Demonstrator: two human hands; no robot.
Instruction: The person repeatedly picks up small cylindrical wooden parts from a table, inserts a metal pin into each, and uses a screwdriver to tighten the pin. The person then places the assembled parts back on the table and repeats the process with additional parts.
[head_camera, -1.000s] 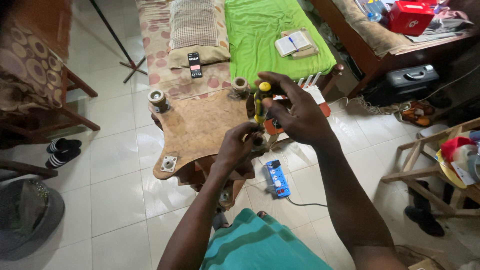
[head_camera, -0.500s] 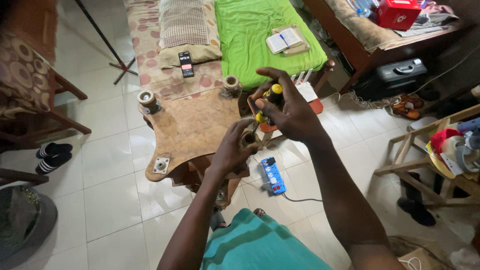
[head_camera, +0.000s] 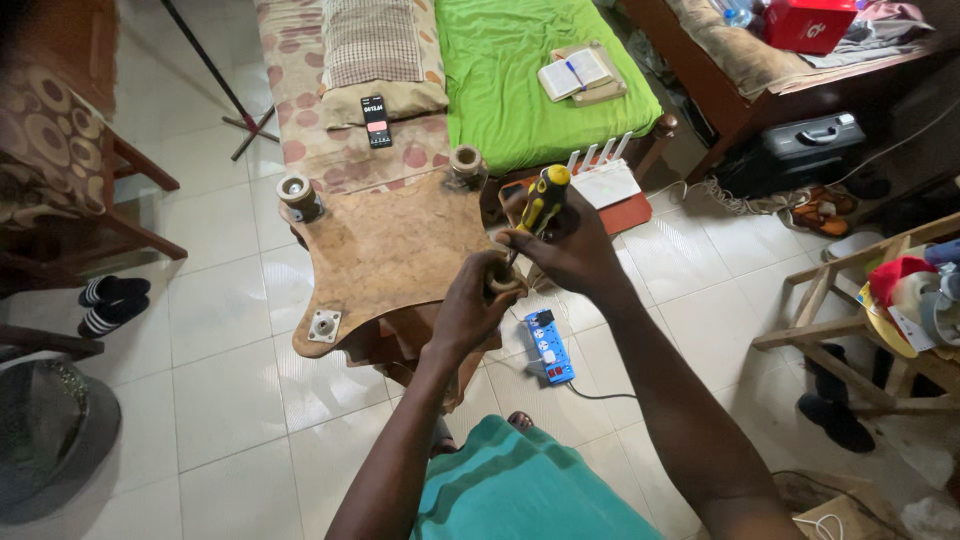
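Observation:
An upturned wooden tabletop (head_camera: 385, 250) lies in front of me, underside up. Round wooden leg sockets stand at its far left corner (head_camera: 295, 192) and far right corner (head_camera: 466, 165), and a bare metal plate (head_camera: 324, 326) sits at the near left corner. My left hand (head_camera: 468, 308) grips a round wooden socket (head_camera: 500, 279) at the near right corner. My right hand (head_camera: 568, 245) holds a yellow and black screwdriver (head_camera: 541, 203), tilted, with its tip down at that socket.
Beyond the tabletop is a bed with a green sheet (head_camera: 530, 70), an open book (head_camera: 575, 75), a pillow (head_camera: 372, 45) and a phone (head_camera: 375, 120). A blue power strip (head_camera: 551, 345) lies on the tiled floor. Wooden chairs stand left and right, and a dark case (head_camera: 800, 140) lies under the far bed.
My right hand has closed round the screwdriver's handle and tilted the tool, fingers no longer spread. My left hand stays on the socket. The view shifted slightly.

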